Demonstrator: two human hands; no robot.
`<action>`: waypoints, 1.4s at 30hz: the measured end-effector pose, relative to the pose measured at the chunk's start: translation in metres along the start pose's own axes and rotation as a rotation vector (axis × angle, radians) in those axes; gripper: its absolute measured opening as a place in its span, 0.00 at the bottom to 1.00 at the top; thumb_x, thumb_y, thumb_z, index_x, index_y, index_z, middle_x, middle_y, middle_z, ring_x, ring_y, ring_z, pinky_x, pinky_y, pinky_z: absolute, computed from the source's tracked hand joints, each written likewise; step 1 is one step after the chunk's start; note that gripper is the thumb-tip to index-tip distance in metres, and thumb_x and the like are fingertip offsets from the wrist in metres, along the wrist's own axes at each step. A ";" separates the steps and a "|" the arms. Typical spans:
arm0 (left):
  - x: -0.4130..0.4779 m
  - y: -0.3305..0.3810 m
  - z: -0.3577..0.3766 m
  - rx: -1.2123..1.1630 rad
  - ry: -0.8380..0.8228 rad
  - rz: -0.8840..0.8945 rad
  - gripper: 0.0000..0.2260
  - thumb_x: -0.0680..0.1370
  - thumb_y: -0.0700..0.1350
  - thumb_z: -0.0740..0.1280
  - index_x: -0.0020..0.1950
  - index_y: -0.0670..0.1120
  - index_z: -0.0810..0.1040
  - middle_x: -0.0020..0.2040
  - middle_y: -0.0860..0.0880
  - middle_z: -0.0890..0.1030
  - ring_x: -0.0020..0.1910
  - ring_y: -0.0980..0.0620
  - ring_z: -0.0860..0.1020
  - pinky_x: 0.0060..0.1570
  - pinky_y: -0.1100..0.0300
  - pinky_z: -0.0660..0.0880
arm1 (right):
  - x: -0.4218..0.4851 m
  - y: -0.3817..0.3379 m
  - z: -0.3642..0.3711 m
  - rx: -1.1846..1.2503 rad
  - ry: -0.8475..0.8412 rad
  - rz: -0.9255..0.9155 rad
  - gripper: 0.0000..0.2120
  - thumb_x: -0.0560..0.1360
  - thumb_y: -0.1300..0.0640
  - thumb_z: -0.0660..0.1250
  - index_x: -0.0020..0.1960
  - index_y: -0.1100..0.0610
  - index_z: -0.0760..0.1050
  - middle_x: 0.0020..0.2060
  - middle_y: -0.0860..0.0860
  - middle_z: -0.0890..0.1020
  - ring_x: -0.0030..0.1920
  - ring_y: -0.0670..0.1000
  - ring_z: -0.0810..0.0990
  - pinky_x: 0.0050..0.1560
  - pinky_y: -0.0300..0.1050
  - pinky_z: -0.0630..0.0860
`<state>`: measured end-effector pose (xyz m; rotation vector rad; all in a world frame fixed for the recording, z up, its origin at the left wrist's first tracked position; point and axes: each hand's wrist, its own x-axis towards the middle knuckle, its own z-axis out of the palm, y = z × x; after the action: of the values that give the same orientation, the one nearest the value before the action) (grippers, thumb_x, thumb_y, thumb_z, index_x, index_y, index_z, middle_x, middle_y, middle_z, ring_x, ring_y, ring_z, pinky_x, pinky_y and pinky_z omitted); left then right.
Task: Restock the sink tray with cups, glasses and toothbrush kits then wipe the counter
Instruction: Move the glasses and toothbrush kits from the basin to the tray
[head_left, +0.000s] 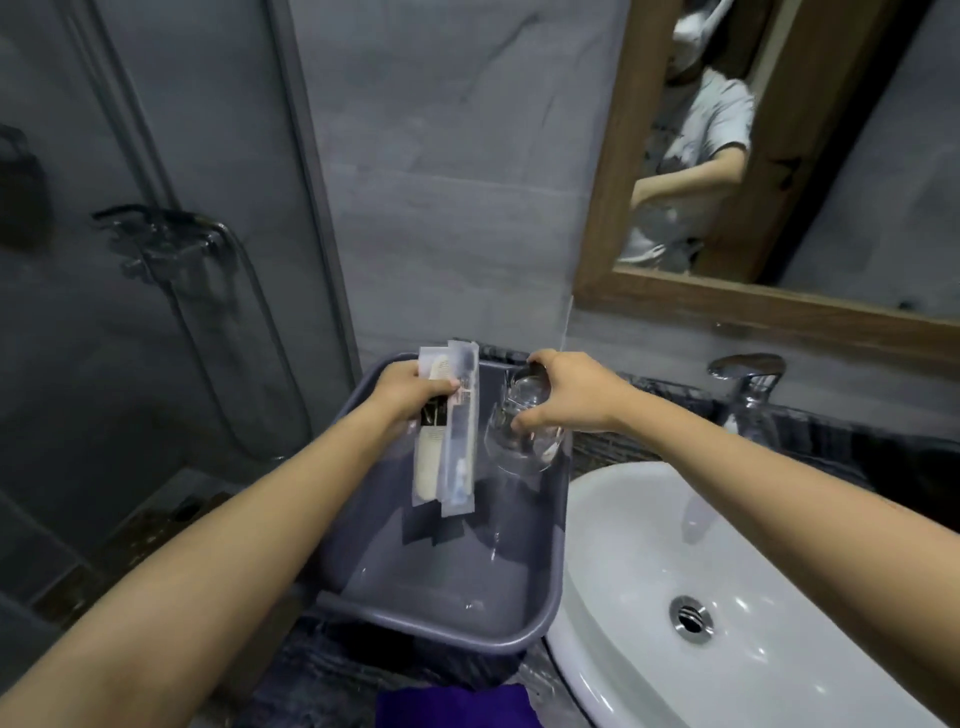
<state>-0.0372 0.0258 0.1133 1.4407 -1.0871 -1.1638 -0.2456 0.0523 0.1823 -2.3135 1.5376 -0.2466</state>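
A grey plastic tray (524, 603) stands on the dark counter to the left of the sink. My left hand (405, 392) holds a bundle of clear-wrapped toothbrush kits (447, 436) upright over the tray's far half; one packet shows a comb, another a toothbrush. My right hand (569, 392) grips clear drinking glasses (524, 431) from above, over the tray's far right side. Two glasses seem bunched together, their lower rims hanging above the tray floor. The tray floor below looks bare.
A white oval sink (727, 561) with a metal drain lies to the right, a chrome tap (748, 379) behind it. A purple cloth (452, 706) lies at the counter's near edge. A wood-framed mirror (602, 218) hangs above; a glass shower screen (156, 260) stands left.
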 end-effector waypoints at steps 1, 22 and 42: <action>0.000 0.010 0.004 -0.019 -0.021 0.010 0.05 0.69 0.33 0.71 0.42 0.41 0.80 0.32 0.48 0.82 0.27 0.57 0.80 0.26 0.66 0.76 | -0.004 0.002 -0.011 0.008 0.026 0.017 0.35 0.62 0.44 0.75 0.63 0.59 0.69 0.55 0.54 0.78 0.51 0.55 0.77 0.46 0.49 0.75; -0.037 0.077 0.239 -0.018 -0.480 -0.060 0.06 0.69 0.37 0.73 0.36 0.46 0.79 0.30 0.49 0.82 0.32 0.52 0.79 0.37 0.60 0.74 | -0.152 0.190 -0.140 0.079 0.174 0.447 0.43 0.62 0.42 0.75 0.71 0.58 0.64 0.67 0.53 0.72 0.55 0.47 0.69 0.52 0.42 0.66; -0.038 0.035 0.443 -0.021 -0.474 -0.220 0.05 0.71 0.36 0.71 0.45 0.41 0.80 0.35 0.46 0.82 0.32 0.52 0.80 0.33 0.62 0.77 | -0.181 0.432 -0.158 0.170 0.248 0.722 0.32 0.64 0.47 0.75 0.59 0.67 0.72 0.52 0.62 0.80 0.50 0.60 0.80 0.47 0.57 0.78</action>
<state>-0.4819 -0.0032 0.1129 1.3244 -1.2473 -1.7287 -0.7393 0.0377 0.1724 -1.5113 2.2510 -0.4546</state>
